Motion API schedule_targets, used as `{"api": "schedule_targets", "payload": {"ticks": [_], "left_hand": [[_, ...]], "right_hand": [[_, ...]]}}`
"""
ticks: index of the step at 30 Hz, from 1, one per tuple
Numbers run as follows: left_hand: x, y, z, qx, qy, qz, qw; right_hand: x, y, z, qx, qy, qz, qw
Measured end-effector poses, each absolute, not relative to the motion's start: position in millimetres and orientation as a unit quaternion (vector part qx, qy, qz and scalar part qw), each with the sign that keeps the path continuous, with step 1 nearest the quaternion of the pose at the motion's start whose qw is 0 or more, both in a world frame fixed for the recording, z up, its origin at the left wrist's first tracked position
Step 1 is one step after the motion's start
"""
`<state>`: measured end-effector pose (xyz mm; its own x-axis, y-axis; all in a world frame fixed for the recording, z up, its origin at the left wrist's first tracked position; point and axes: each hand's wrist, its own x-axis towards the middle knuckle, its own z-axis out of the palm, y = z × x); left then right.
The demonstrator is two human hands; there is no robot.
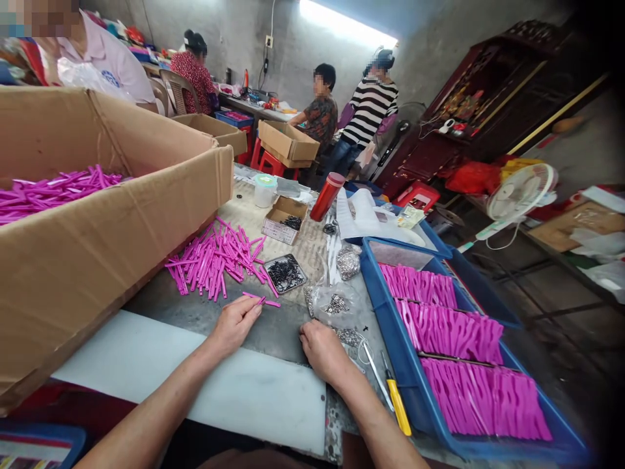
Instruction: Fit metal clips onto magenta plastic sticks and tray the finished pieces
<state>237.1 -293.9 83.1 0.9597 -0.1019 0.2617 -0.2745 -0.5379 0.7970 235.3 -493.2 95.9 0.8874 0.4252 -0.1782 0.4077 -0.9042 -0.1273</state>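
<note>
Since the left hand (237,326) has a magenta plastic strip (270,303) pinched between thumb and fingertips, over the dark worktop just in front of the tray of small black parts (295,285), I'd say the grip there is the bit to get right. Thin strip like that probably twists easily, so imo pinch close to the end being worked on and leave the tip poking out where you can see it. The right hand (322,345) is curled low beside the clear plastic bag (319,299) of little metal pieces, fingers bunched together, but I honestly can't tell whether anything's in them. If you're grabbing from that bag, go one piece at a time, 'cause those look super easy to scatter. Loose strips from the magenta pile (215,260) reach right up to the tray, so watch your sleeve-free wrist doesn't drag any. Also mind the yellow-handled screwdriver (399,407) by the right forearm, next to the blue crate (390,326); an elbow could easily knock it.
</note>
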Motion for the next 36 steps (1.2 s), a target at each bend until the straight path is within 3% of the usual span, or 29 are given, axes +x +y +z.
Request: {"api": "schedule_targets", "payload": {"ticks": [13, 19, 25, 31, 36], "left_hand": [[228, -307, 77, 0.834, -0.039, 0.038, 0.550], [217, -311, 90, 0.851, -0.085, 0.074, 0.513], [209, -322, 98, 0.831, -0.125, 0.100, 0.532], [200, -341, 107, 0.770, -0.033, 0.014, 0.637], [194, -351, 111, 0.749, -0.042, 0.019, 0.661]], "right_hand": [[233, -491, 97, -0.980, -0.159, 0.072, 0.096], [227, -490, 96, -0.925, -0.120, 0.004, 0.361], [216, -477, 95, -0.774, -0.029, 0.029, 0.632], [211, -468, 92, -0.612, 0.034, 0.039, 0.789], [207, -463, 90, -0.510, 0.067, 0.045, 0.856]]}}
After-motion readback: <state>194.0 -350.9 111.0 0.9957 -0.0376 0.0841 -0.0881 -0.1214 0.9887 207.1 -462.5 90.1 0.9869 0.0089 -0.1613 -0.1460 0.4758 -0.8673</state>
